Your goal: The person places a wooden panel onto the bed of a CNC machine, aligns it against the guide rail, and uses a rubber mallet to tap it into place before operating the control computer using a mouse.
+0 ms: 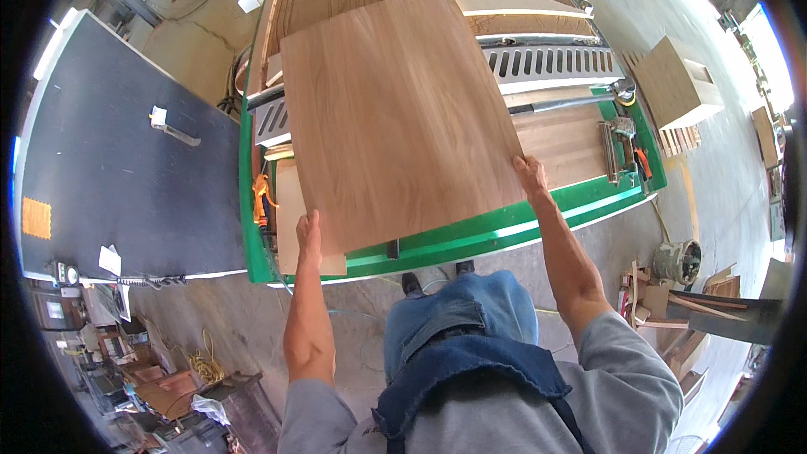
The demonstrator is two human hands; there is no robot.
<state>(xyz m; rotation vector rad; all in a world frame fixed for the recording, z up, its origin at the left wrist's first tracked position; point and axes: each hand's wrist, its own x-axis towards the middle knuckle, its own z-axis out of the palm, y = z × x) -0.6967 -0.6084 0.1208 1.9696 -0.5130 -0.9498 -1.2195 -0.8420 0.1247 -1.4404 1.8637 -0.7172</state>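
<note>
A large square brown wood-grain panel [395, 118] is held out before me, tilted, over a green-framed machine [471, 240]. My left hand [309, 237] grips its near left edge, thumb on the top face. At the right edge, close to the near corner, my right hand [530, 176] is closed round it, fingers partly hidden underneath. The panel covers the middle of the machine bed and part of a slotted metal rail [555, 63]. Below the panel's left side shows a pale board [287, 202].
A nail gun [620, 128] and orange-handled tool [643, 162] lie at the machine's right end; more orange tools [261, 193] sit at its left. A dark table [134, 143] stands left. Rightward are a wooden box [668, 82], a bucket [677, 261] and scrap wood [647, 303].
</note>
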